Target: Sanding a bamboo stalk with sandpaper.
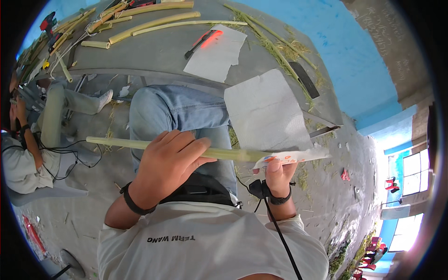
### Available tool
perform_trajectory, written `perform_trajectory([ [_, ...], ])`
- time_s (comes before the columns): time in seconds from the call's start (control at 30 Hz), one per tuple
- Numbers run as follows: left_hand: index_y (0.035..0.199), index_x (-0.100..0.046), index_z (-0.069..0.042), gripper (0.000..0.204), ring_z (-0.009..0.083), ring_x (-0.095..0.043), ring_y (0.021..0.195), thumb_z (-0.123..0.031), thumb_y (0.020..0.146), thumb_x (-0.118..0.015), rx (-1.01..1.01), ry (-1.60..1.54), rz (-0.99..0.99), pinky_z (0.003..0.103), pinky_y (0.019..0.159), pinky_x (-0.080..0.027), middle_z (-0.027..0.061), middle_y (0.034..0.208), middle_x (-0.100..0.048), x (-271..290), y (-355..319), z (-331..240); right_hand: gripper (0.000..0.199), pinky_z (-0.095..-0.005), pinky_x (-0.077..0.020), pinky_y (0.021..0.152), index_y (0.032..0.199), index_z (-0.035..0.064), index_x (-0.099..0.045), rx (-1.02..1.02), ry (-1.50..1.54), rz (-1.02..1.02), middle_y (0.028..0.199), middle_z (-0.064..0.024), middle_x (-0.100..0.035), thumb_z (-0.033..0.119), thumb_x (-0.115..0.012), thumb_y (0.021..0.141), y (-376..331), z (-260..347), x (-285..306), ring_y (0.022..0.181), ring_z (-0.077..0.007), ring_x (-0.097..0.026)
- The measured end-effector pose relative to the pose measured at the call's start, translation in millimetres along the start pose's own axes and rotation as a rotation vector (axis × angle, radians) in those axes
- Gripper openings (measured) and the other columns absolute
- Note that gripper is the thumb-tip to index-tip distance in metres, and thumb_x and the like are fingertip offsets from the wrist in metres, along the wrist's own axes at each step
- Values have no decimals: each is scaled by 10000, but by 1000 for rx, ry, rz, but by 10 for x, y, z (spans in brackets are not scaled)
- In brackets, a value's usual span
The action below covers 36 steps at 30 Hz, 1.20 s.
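A long pale-green bamboo stick lies crosswise in front of my body, almost level. My left hand is closed round it left of its middle. At the stick's right end, my right hand pinches a white sheet with orange print, thumb on the near side. The sheet is folded about that end and hides the tip. Just beyond it, a large light-grey sheet rests by my knee and the table edge.
On the grey table are bamboo lengths, an orange-black utility knife on torn paper, and a dark flat block. A person sits at the left. A black cable runs down from my right wrist.
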<state>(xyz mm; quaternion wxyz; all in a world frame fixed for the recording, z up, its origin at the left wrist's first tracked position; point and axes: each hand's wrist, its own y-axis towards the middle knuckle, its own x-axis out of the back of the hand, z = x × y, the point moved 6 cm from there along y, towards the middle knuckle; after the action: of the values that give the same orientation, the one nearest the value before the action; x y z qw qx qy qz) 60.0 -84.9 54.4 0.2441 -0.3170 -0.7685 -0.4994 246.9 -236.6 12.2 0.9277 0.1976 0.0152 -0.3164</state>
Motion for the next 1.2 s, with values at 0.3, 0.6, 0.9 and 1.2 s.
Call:
perform_trajectory([
  [0.3,1008,-689,-72,252,253,-594,730,-241,856,-796,139,-120,60,386,664,-483,41,806,-576,-85,-174,46,387,-354,-602,721,1107,-69,-708,-29,2,165,987,-149,-754,173,-880,859,-15,-1,-18,850,-218,-736],
  [0.6,985,-671,-55,221,290,-619,766,-150,828,-794,66,-77,93,405,709,-483,76,821,-623,-66,-159,66,283,-292,-566,790,1033,-5,-756,35,-218,174,950,-63,-767,96,-902,812,-5,-1,-49,876,-149,-713],
  [0.9,896,-619,-83,241,212,-551,715,-247,853,-790,-76,9,115,350,662,-451,26,770,-511,-45,-85,-68,145,-284,-520,720,1019,26,-699,-169,-290,224,888,-12,-693,148,-725,945,-47,-32,-102,804,-124,-635],
  [1.2,777,-579,-65,491,317,-594,563,-499,1004,-621,108,-185,512,446,511,-423,99,641,-588,-195,-151,-28,193,-309,-535,738,1043,64,-692,-113,-253,290,876,5,-688,238,-678,960,-83,-76,-59,782,-153,-643],
])
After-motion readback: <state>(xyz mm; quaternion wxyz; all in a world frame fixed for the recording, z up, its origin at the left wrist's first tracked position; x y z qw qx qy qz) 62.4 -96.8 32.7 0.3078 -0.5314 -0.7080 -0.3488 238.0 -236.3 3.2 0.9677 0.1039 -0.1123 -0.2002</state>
